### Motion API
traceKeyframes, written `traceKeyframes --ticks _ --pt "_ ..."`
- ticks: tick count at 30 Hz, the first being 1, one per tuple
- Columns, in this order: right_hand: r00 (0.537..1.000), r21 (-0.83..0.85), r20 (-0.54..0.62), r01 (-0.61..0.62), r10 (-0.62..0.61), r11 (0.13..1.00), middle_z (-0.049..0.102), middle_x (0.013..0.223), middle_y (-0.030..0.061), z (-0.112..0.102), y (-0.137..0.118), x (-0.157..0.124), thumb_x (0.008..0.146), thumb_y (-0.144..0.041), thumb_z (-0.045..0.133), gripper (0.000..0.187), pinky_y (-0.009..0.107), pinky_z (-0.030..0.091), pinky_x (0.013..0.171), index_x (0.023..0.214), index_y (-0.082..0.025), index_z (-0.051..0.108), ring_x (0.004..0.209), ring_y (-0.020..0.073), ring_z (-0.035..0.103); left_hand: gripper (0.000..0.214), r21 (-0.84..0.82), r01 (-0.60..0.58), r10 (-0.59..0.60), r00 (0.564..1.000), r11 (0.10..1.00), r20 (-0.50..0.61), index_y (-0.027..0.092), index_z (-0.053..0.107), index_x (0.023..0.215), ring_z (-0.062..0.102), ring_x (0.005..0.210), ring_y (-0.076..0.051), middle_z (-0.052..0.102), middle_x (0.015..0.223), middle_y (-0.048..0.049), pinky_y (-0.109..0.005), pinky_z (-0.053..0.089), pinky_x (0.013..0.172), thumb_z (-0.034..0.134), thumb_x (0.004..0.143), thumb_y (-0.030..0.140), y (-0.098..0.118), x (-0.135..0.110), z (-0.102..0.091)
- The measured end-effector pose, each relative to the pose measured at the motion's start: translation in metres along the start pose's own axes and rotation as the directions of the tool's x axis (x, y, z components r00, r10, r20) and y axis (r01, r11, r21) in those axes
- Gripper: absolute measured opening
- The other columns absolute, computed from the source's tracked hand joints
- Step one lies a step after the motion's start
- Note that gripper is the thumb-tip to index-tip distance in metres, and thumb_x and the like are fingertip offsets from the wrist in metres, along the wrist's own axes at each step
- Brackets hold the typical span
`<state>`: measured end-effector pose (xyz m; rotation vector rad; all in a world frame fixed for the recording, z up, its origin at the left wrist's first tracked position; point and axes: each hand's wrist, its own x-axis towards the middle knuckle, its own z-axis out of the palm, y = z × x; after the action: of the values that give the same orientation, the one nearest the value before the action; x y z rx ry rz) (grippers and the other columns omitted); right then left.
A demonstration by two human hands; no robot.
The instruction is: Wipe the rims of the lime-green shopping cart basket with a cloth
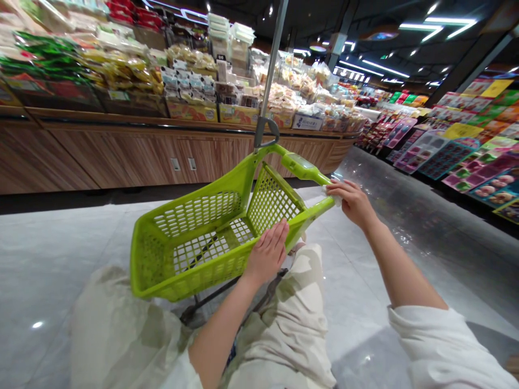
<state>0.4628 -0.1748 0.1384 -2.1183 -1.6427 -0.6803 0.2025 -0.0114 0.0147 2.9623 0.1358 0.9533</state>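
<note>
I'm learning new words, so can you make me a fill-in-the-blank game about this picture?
1. The cart is coloured ____.
2. The hand at the handle is the person's ____ one.
3. The number of hands on the cart is ____.
4. The sleeves are coloured ____.

Missing words: green; right; two; white.

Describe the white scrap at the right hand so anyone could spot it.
Find the green shopping cart before the wood-fronted counter. Follow its handle to the corner under the right hand. The white scrap there stands out: the handle is green.
</note>
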Motion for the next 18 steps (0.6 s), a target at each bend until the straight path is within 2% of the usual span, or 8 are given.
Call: traceKeyframes --ticks 4,7,9,11,14,18 --pt "0.999 -0.008 -0.035 0.005 -0.005 1.0 0.074 0.111 0.0048 0.0 -0.026 -0.011 0.075 0.0 0.041 0.042 0.045 0.039 0.111 0.1 -0.022 0.067 0.117 0.0194 0.065 0.062 -0.018 -0.064 0.063 0.997 0.998 -0.036 0.012 0.021 0.155 0.031 0.147 -0.018 0.036 0.159 -0.0077 -0.033 0.021 0.121 0.037 0.098 0.031 -0.024 -0.007 -0.003" --pt "0.997 0.033 -0.061 0.041 -0.039 0.999 0.075 0.109 0.0035 -0.004 -0.046 -0.017 0.071 0.001 0.041 0.048 0.045 0.04 0.112 0.104 -0.023 0.067 0.111 0.0189 0.067 0.055 -0.133 -0.072 0.065 0.996 0.989 -0.061 0.017 0.031 0.152 0.04 0.141 -0.018 0.047 0.152 -0.0084 -0.034 0.027 0.117 0.037 0.099 0.028 -0.05 -0.014 -0.007" --pt "0.992 0.126 -0.076 0.113 -0.104 0.986 0.074 0.11 0.0033 -0.007 -0.058 -0.018 0.072 0.0 0.041 0.051 0.044 0.042 0.111 0.109 -0.024 0.066 0.108 0.0184 0.068 0.045 -0.261 -0.007 -0.023 0.994 0.965 -0.11 0.019 0.046 0.141 0.053 0.128 -0.02 0.06 0.138 -0.0087 -0.036 0.035 0.111 0.039 0.099 0.032 -0.073 -0.016 -0.012" --pt "0.979 0.229 -0.089 0.2 -0.184 0.953 0.074 0.112 0.003 -0.007 -0.07 -0.016 0.075 -0.002 0.04 0.052 0.044 0.039 0.113 0.114 -0.026 0.066 0.105 0.0182 0.07 0.034 -0.342 0.09 -0.154 0.974 0.935 -0.165 0.02 0.061 0.118 0.061 0.11 -0.02 0.071 0.113 -0.0071 -0.036 0.042 0.101 0.036 0.099 0.035 -0.097 -0.015 -0.018" --pt "0.961 0.331 -0.145 0.27 -0.234 0.904 0.075 0.109 0.002 0.001 -0.093 -0.004 0.077 -0.006 0.039 0.047 0.047 0.029 0.117 0.11 -0.026 0.067 0.097 0.0184 0.072 0.037 -0.332 0.185 -0.257 0.948 0.925 -0.189 0.019 0.062 0.093 0.064 0.093 -0.018 0.07 0.091 -0.0051 -0.034 0.047 0.09 0.028 0.102 0.033 -0.13 -0.012 -0.029" --pt "0.956 0.498 -0.248 0.266 -0.159 0.825 0.074 0.093 0.0009 0.026 -0.134 0.015 0.078 -0.009 0.036 0.04 0.044 0.038 0.106 0.097 -0.024 0.067 0.085 0.0168 0.071 0.042 -0.284 0.256 -0.312 0.934 0.924 -0.173 0.016 0.062 0.085 0.065 0.081 -0.016 0.07 0.082 -0.0032 -0.028 0.052 0.076 0.03 0.102 0.035 -0.164 -0.004 -0.048"
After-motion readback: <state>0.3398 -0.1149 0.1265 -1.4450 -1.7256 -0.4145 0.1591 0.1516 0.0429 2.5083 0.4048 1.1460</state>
